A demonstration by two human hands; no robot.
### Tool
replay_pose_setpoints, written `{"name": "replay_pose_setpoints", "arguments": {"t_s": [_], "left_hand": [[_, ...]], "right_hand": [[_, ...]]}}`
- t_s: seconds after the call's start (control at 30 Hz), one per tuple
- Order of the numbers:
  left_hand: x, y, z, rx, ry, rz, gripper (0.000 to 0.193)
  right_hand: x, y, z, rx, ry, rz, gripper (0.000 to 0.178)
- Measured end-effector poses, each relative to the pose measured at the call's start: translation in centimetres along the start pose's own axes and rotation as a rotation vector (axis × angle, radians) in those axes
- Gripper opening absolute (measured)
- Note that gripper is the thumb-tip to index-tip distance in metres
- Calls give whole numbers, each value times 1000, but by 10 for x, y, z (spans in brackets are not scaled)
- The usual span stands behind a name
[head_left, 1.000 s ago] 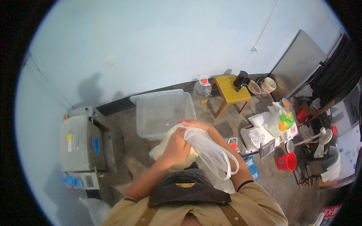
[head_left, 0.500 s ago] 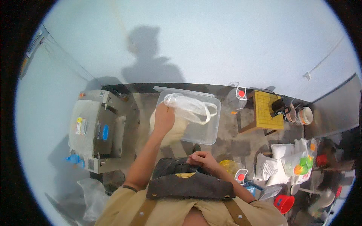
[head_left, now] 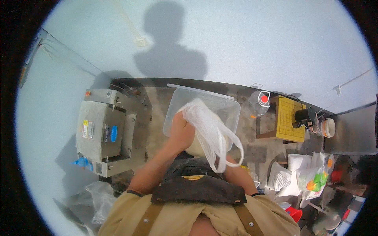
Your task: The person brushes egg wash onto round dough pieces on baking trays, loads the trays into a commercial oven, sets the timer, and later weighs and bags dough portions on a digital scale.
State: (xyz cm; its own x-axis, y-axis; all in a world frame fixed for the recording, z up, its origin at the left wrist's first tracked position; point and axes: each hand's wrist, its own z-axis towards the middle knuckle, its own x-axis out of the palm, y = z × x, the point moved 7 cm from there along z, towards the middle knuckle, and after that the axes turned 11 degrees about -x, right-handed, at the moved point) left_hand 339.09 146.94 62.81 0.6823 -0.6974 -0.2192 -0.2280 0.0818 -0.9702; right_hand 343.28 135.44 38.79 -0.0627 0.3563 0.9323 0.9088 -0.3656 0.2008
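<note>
My left hand is closed around the gathered top of a white plastic bag. The bag's loose handles hang down to the right, and a pale, full-looking part shows beneath my fist. My right forearm reaches up behind the handles, and the bag hides that hand and its fingers. Just beyond the bag, a clear plastic tub stands on the floor, partly covered by the bag and my left hand.
A grey metal machine stands on the left. On the right are a clear jug with a red cap, a yellow-topped stool bearing a black pitcher, and several packed sacks. A crumpled clear bag lies at lower left.
My left hand has brought the white bag closer to my body and rightward, off part of the tub. Its handles now hang lower. My right hand, visible before near my waist, is now behind the bag.
</note>
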Motion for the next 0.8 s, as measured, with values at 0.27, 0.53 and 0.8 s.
{"name": "replay_pose_setpoints", "arguments": {"t_s": [0.27,0.53,0.8], "left_hand": [[-3,154,3,-314,-39,281,36],[88,305,13,-309,377,-147,47],[33,529,9,-614,173,496,37]], "right_hand": [[-61,4,-4,13,-303,68,80],[-94,33,4,-122,-463,-153,64],[-189,3,33,83,-667,-1206,65]]}}
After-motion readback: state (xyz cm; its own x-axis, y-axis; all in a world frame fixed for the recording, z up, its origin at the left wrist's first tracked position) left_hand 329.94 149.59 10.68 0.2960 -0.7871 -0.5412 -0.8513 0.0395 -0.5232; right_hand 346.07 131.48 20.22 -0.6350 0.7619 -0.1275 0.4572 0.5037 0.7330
